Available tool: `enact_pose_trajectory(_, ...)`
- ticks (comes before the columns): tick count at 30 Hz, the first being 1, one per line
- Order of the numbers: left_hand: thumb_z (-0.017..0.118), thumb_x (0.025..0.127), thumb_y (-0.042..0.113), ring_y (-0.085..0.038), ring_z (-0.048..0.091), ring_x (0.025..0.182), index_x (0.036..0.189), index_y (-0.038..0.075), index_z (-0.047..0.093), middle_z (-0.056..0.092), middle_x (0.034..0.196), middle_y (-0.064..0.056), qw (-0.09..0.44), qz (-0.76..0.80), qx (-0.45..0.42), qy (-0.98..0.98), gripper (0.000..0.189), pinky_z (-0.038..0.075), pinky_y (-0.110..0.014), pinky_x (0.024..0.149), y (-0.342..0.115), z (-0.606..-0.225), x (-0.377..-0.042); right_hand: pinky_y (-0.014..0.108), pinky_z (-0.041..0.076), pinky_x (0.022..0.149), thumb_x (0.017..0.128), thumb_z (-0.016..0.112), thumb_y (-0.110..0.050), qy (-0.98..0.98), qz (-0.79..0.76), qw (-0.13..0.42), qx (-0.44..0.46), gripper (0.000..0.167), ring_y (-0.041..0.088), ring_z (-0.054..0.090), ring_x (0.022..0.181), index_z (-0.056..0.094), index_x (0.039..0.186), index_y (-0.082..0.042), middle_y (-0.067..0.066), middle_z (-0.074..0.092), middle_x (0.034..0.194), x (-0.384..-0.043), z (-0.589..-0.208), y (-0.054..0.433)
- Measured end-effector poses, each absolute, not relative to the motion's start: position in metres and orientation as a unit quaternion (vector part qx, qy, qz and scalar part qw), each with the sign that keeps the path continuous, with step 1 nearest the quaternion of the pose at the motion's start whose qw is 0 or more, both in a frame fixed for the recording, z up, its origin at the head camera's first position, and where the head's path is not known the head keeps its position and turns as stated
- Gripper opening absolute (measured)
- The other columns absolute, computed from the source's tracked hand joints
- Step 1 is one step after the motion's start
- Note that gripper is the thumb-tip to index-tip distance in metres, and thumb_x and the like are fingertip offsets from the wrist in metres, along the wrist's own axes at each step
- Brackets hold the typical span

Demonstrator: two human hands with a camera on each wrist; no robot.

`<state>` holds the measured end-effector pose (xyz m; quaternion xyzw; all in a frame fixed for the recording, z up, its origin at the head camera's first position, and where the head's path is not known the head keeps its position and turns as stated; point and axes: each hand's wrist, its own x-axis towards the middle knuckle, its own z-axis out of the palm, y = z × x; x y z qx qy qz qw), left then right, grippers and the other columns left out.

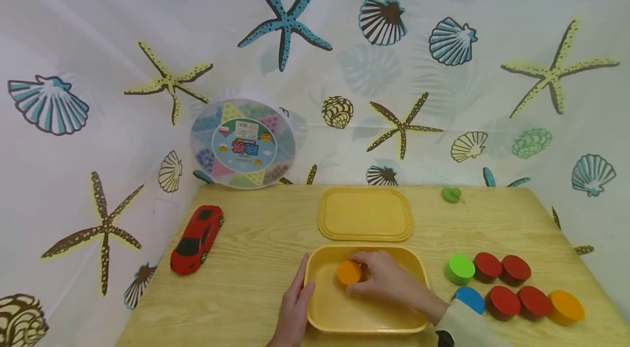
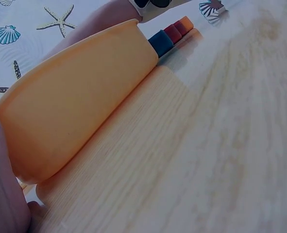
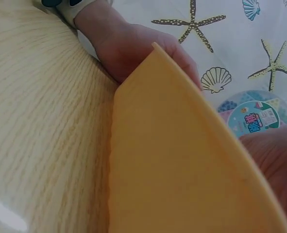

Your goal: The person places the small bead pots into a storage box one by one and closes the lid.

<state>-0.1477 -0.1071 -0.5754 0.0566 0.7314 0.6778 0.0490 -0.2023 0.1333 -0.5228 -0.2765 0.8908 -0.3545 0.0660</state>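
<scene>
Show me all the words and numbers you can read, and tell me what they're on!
"跳棋": the big characters, upside down in the head view, on the round board.
White sticker on that board: barcode and print, too small to read.
Other little print there: too blurred to read.
I see no writing on the orange piece inside the yellow tub.

Even, diffuse light brightens the head view, leaving only soft shading inside the yellow plastic tub [image 1: 366, 314]; the seashell-print fabric [image 1: 221, 19] behind it looks stretched toward the edges. The left wrist view is hazier, the counter [image 2: 221, 145] beside the tub washed out. In the right wrist view, white glare streaks the counter left of the tub.
</scene>
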Motion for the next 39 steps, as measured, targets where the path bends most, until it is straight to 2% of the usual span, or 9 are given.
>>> enact_pose_trajectory(5,0.04,0.114,0.039,-0.02,0.025,0.154,0.169,0.016,0.017,0.019,0.173,-0.002,0.055,0.686,0.065,0.723,0.064,0.033,-0.019,0.116,-0.107,-0.575,-0.148,0.02,0.052,0.063,0.079,0.093,-0.026,0.881,-0.38,0.063,-0.275,0.043,0.003,0.059,0.072,0.076,0.115,-0.009,-0.005,0.072,0.093,-0.206,-0.525,0.125)
enact_pose_trajectory(8,0.04,0.114,0.038,-0.021,0.025,0.154,0.169,0.016,0.017,0.018,0.173,-0.002,0.055,0.686,0.065,0.722,0.063,0.034,-0.021,0.116,-0.107,-0.575,-0.148,0.019,0.055,0.066,0.078,0.093,-0.024,0.876,-0.399,0.07,-0.262,0.043,0.005,0.065,0.075,0.076,0.114,-0.009,-0.004,0.074,0.094,-0.208,-0.526,0.123)
enact_pose_trajectory(12,0.04,0.115,0.036,-0.021,0.025,0.154,0.169,0.014,0.018,0.019,0.173,-0.003,0.051,0.683,0.065,0.726,0.063,0.033,-0.019,0.116,-0.107,-0.574,-0.148,0.02,0.059,0.072,0.081,0.092,-0.019,0.862,-0.429,0.07,-0.259,0.042,0.012,0.073,0.082,0.075,0.115,-0.002,0.003,0.078,0.098,-0.208,-0.527,0.12)
enact_pose_trajectory(16,0.04,0.115,0.033,-0.022,0.029,0.152,0.169,0.014,0.018,0.019,0.173,-0.004,0.048,0.686,0.065,0.723,0.061,0.038,-0.021,0.114,-0.107,-0.575,-0.148,0.02,0.06,0.072,0.083,0.09,-0.015,0.851,-0.453,0.075,-0.255,0.039,0.013,0.074,0.082,0.074,0.114,0.002,0.009,0.078,0.098,-0.209,-0.528,0.117)
enact_pose_trajectory(21,0.039,0.115,0.025,-0.021,0.028,0.153,0.169,0.013,0.018,0.02,0.173,-0.005,0.044,0.692,0.065,0.717,0.059,0.036,-0.012,0.111,-0.106,-0.575,-0.149,0.022,0.062,0.077,0.087,0.086,-0.011,0.837,-0.476,0.09,-0.253,0.032,0.018,0.076,0.089,0.074,0.113,0.003,0.012,0.078,0.102,-0.21,-0.528,0.116)
enact_pose_trajectory(27,0.039,0.115,0.024,-0.018,0.021,0.155,0.168,0.011,0.018,0.02,0.173,-0.005,0.04,0.687,0.065,0.722,0.059,0.027,-0.006,0.111,-0.105,-0.574,-0.149,0.031,0.063,0.087,0.094,0.079,-0.012,0.818,-0.505,0.117,-0.248,0.034,0.029,0.075,0.103,0.072,0.123,0.003,0.016,0.076,0.116,-0.205,-0.522,0.125)
enact_pose_trajectory(33,0.039,0.115,0.028,-0.016,0.02,0.156,0.169,0.014,0.019,0.021,0.173,0.0,0.041,0.681,0.065,0.729,0.059,0.023,-0.005,0.112,-0.105,-0.574,-0.148,0.046,0.06,0.097,0.097,0.077,-0.018,0.817,-0.498,0.06,-0.284,0.04,0.039,0.07,0.113,0.07,0.129,0.004,0.02,0.073,0.125,-0.194,-0.519,0.147)
enact_pose_trajectory(36,0.039,0.115,0.031,-0.016,0.018,0.156,0.169,0.016,0.018,0.02,0.173,0.001,0.045,0.679,0.062,0.73,0.06,0.021,-0.006,0.113,-0.106,-0.574,-0.148,0.045,0.058,0.1,0.097,0.077,-0.021,0.823,-0.49,0.031,-0.285,0.042,0.036,0.068,0.118,0.069,0.131,0.002,0.018,0.072,0.128,-0.185,-0.516,0.162)
enact_pose_trajectory(39,0.039,0.115,0.032,-0.017,0.017,0.157,0.169,0.017,0.017,0.019,0.173,0.002,0.048,0.677,0.056,0.733,0.06,0.02,-0.015,0.119,-0.107,-0.573,-0.147,0.041,0.057,0.102,0.097,0.077,-0.019,0.833,-0.485,0.013,-0.265,0.041,0.029,0.067,0.121,0.069,0.134,-0.002,0.014,0.071,0.131,-0.175,-0.512,0.177)
